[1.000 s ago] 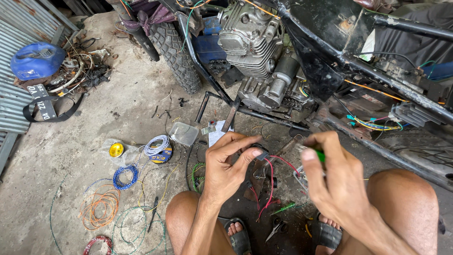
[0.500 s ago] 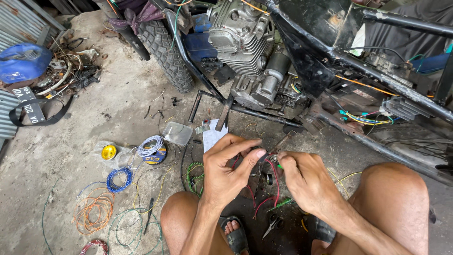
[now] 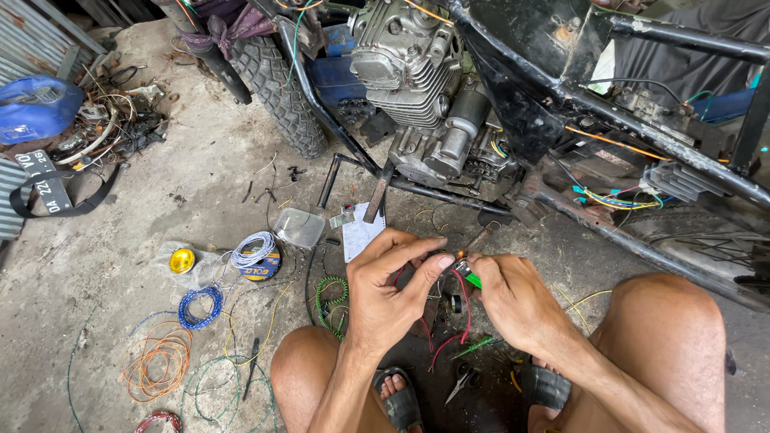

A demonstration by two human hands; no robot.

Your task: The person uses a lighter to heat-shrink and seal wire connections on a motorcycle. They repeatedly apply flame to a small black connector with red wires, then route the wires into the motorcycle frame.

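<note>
I am squatting on a concrete floor beside a stripped motorcycle. My left hand pinches a small part with red wires hanging from it. My right hand meets it from the right, holding a small green-handled tool against the same part. Both hands touch at the fingertips above my feet. The part itself is mostly hidden by my fingers.
Wire coils lie on the floor at left: orange, blue, white on a spool, green. A yellow tin, scissors, a screwdriver, a clear plastic box. A blue tank and clutter far left.
My right hand moved left to meet my left hand at the wired part. The view shifted closer toward the motorcycle engine.
</note>
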